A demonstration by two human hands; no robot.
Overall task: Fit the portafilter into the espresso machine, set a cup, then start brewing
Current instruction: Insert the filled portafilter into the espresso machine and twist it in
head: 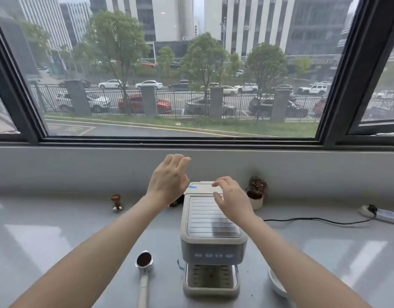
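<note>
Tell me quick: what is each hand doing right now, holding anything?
Left hand: open, fingers spread, holding nothing, raised beside the espresso machine.
Right hand: open, fingers curled loosely, holding nothing, above the machine's top.

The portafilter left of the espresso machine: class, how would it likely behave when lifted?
The portafilter probably feels head-heavy: a metal basket on a slim pale handle. Its loose-looking grounds may spill if tilted. Lying flat on the counter, it seems unlikely to roll.
</note>
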